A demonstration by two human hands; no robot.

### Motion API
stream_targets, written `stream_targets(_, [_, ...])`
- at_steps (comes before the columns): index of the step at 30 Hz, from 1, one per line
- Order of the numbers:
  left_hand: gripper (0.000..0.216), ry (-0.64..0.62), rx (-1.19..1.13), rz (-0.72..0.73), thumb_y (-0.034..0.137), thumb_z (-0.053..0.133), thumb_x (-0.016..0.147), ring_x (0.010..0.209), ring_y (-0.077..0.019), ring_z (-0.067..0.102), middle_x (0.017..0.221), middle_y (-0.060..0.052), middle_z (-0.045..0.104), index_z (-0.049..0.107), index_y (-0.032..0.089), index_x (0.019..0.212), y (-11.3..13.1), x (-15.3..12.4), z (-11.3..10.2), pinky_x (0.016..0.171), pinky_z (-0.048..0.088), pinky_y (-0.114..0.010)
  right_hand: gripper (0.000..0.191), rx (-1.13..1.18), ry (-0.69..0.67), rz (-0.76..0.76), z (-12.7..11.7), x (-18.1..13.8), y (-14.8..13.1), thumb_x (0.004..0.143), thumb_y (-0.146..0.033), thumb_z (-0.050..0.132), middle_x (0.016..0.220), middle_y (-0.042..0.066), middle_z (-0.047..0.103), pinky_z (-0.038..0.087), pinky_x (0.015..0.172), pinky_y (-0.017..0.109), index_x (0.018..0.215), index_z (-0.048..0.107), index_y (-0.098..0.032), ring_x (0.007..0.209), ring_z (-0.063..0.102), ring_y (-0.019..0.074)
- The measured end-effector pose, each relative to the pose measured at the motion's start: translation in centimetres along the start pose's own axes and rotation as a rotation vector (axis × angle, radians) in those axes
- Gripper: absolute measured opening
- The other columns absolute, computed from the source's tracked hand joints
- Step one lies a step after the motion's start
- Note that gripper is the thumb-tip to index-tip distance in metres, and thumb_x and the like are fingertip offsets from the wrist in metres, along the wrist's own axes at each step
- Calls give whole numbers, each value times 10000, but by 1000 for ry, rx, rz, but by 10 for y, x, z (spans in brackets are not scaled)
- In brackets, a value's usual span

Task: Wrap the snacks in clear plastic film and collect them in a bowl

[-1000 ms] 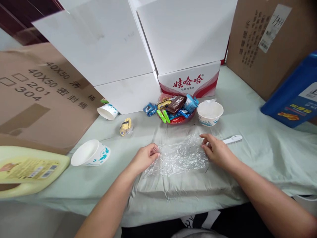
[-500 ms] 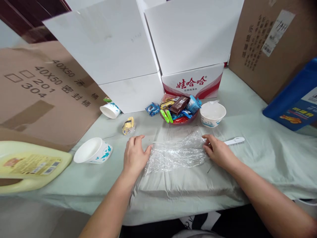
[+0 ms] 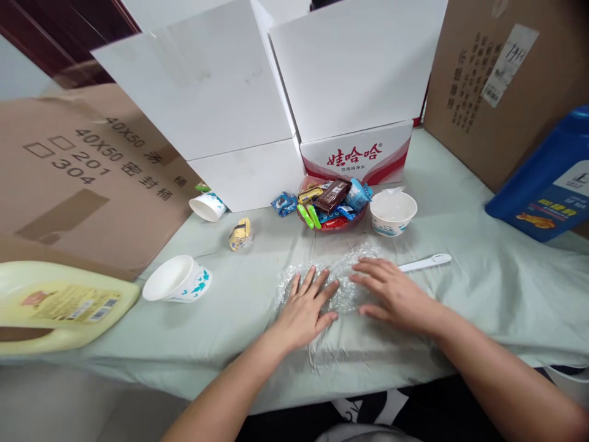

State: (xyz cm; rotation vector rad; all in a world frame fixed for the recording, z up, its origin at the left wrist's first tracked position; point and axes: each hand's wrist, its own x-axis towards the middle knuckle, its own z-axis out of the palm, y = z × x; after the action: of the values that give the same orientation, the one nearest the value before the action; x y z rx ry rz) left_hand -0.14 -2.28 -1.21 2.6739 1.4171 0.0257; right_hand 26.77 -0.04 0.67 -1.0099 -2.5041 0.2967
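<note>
A crumpled sheet of clear plastic film (image 3: 343, 288) lies on the cloth-covered table in front of me. My left hand (image 3: 304, 310) presses flat on its left part, fingers spread. Over its right part rests my right hand (image 3: 396, 291), fingers stretched out and pointing left. Just beyond my right hand lies a white plastic utensil (image 3: 427, 263), its near end hidden behind the fingers. Behind the film stands a red bowl (image 3: 343, 226) heaped with wrapped snacks (image 3: 334, 196). A paper bowl (image 3: 393, 212) with clear plastic in it stands to the right of that.
On the left are a tilted paper bowl (image 3: 177, 279), a yellow jug (image 3: 69, 307), a yellow wrapped snack (image 3: 240, 234), a blue packet (image 3: 284, 204) and a tipped paper cup (image 3: 208, 206). White cartons (image 3: 197, 86) and brown boxes (image 3: 501, 80) line the back. A blue bottle (image 3: 543, 184) stands right.
Both hands have moved inward from the film's side edges onto the film. The left hand has flattened with fingers spread. The film is bunched into a narrower shape.
</note>
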Motion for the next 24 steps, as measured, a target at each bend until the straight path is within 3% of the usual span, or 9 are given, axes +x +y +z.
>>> stream_targets(2, [641,13,8,-4,501,517,923,1487,-349,100,1613,-82,200,307,314,1499,-6,-3,-1,1147,153,-623,777,35,-207,-57,6,0,-1,786,-599,660,1472,156,456,261,1130,552,1417,476,-187,1412,307,345])
stream_targets(4, [698,9,20,-37,520,555,897,1489,-346,90,1614,-100,184,291,304,1506,-18,-10,-3,1152,155,-613,841,41,-284,-2,9,-2,3,756,-607,686,1509,162,404,241,1141,560,1443,448,-184,1428,280,349])
stream_targets(7, [749,-1,35,-127,529,593,868,1481,-365,125,1605,-138,200,299,268,1505,-41,-28,-9,1140,187,-625,753,39,-261,70,7,-6,11,771,-517,715,1510,158,403,284,1139,528,1409,496,-182,1420,308,337])
stream_targets(10, [730,86,25,-139,504,649,827,1458,-391,191,1566,-174,284,408,203,1447,-55,-50,-15,1126,246,-622,615,37,-205,45,-1,-9,13,779,-397,739,1466,152,466,340,1114,500,1327,575,-173,1403,336,335])
stream_targets(13, [477,213,-53,-23,399,664,821,1368,-343,384,1389,-159,516,598,170,1233,-55,-64,-16,1106,363,-530,318,12,-160,-8,-11,-10,10,813,-255,697,1343,141,573,398,1050,470,1115,678,-159,1297,455,319])
stream_targets(15, [238,272,-123,42,268,597,856,1241,-274,526,1203,-114,635,658,181,1069,-52,-68,-13,1058,445,-459,97,13,-174,-30,-15,-9,9,848,-187,621,1147,114,657,442,963,426,905,696,-168,1128,555,273])
stream_targets(19, [215,351,-222,51,111,483,847,1124,-217,613,1049,-73,694,666,194,923,-50,-68,-10,1000,503,-409,196,52,-216,-43,-24,-10,7,840,-86,510,884,73,657,446,843,358,724,633,-186,915,581,213])
stream_targets(22, [196,348,-324,-29,117,467,820,1110,-216,620,1034,-76,694,641,196,866,-51,-70,-14,968,514,-380,183,119,-262,-15,-34,-13,4,824,-68,480,844,67,645,436,774,317,765,610,-182,835,583,193])
stream_targets(24, [153,329,-406,-160,161,475,821,1020,-204,650,999,-66,695,614,201,873,-52,-71,-18,904,532,-349,153,173,-288,61,-40,-15,2,855,-106,461,808,53,642,419,691,287,841,593,-183,744,580,171])
